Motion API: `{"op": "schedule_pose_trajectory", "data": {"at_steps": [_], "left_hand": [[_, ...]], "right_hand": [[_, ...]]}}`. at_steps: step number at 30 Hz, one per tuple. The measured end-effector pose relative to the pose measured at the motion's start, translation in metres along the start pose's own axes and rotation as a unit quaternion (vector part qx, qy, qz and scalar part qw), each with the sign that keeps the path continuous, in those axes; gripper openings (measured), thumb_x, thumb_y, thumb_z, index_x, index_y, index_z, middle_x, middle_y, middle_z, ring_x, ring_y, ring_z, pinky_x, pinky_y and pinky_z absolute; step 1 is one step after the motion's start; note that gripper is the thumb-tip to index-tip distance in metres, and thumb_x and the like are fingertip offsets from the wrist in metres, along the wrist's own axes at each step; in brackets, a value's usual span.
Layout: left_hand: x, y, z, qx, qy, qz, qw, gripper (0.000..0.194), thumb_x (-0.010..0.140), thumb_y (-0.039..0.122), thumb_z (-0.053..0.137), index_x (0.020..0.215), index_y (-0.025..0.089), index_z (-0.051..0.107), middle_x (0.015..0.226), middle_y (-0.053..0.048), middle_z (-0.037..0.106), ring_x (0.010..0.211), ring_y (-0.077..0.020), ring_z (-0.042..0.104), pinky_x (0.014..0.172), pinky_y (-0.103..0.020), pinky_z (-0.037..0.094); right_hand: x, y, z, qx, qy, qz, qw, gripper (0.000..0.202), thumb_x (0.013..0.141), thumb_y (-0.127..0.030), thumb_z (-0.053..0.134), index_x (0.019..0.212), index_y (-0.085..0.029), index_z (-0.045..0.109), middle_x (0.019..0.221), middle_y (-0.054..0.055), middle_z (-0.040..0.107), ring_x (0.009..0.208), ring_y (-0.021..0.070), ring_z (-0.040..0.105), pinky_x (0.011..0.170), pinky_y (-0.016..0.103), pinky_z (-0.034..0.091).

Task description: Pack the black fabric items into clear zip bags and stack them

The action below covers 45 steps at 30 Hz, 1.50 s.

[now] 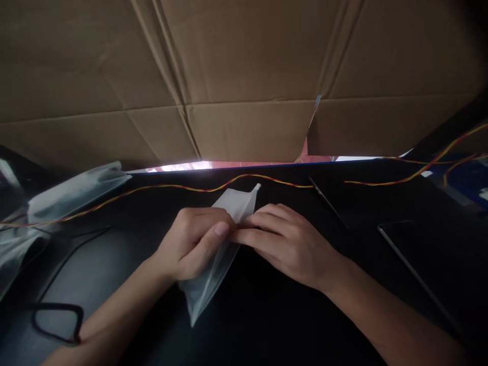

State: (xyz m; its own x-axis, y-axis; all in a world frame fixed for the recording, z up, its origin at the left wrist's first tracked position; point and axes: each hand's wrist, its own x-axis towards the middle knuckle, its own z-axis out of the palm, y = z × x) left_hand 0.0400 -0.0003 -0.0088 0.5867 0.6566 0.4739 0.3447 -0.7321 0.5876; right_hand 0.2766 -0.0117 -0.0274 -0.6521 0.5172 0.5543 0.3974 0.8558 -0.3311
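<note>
A translucent, whitish plastic bag [213, 279] lies slantwise across the middle of the black table, one corner pointing toward me. My left hand [198, 244] is closed on the bag from the left, its thumb on top. From the right, my right hand [284, 241] meets it at the bag's edge, fingertips pinched together there. The hands touch or nearly touch over the bag, so whatever lies between the fingertips is hidden. Whether the bag holds anything, I cannot tell.
Behind stands a large cardboard sheet [244, 56]. A twisted red-and-yellow wire [168, 186] crosses the table [244, 325]. More plastic bags [76, 190] lie at left, near a black cable [57, 274]. Two dark flat panels, one a thin-edged slab [427, 264], lie at right.
</note>
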Motion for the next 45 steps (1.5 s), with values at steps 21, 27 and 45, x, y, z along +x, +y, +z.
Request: {"op": "schedule_pose_trajectory", "data": {"at_steps": [21,27,45], "left_hand": [[-0.012,-0.009,-0.039,0.258,0.010,0.185,0.948,0.037,0.107,0.033,0.046,0.071,0.026,0.042,0.064,0.001,0.039,0.056,-0.0187,0.037,0.054,-0.040,0.025],[-0.008,-0.007,-0.036,0.286,-0.041,0.193,0.938,0.038,0.107,0.035,0.045,0.071,0.025,0.051,0.064,0.000,0.046,0.056,-0.0203,0.043,0.053,-0.040,0.028],[-0.012,-0.009,-0.006,0.201,0.057,0.113,0.971,0.032,0.107,0.025,0.036,0.075,0.025,0.043,0.065,0.002,0.045,0.053,-0.0167,0.039,0.052,-0.035,0.030]], "right_hand": [[-0.010,0.008,0.004,-0.002,-0.073,0.290,0.954,0.065,0.080,-0.061,0.091,0.130,-0.026,0.069,0.166,0.019,0.049,0.156,0.0489,0.042,0.115,0.077,0.046],[-0.010,0.007,-0.004,0.147,-0.116,0.311,0.932,0.045,0.087,-0.030,0.088,0.129,-0.025,0.073,0.143,0.014,0.071,0.132,0.0362,0.068,0.109,0.061,0.059],[0.000,0.008,0.016,0.342,0.010,0.433,0.834,0.042,0.083,-0.030,0.085,0.117,-0.024,0.061,0.108,0.007,0.078,0.105,0.0302,0.078,0.093,0.051,0.065]]}}
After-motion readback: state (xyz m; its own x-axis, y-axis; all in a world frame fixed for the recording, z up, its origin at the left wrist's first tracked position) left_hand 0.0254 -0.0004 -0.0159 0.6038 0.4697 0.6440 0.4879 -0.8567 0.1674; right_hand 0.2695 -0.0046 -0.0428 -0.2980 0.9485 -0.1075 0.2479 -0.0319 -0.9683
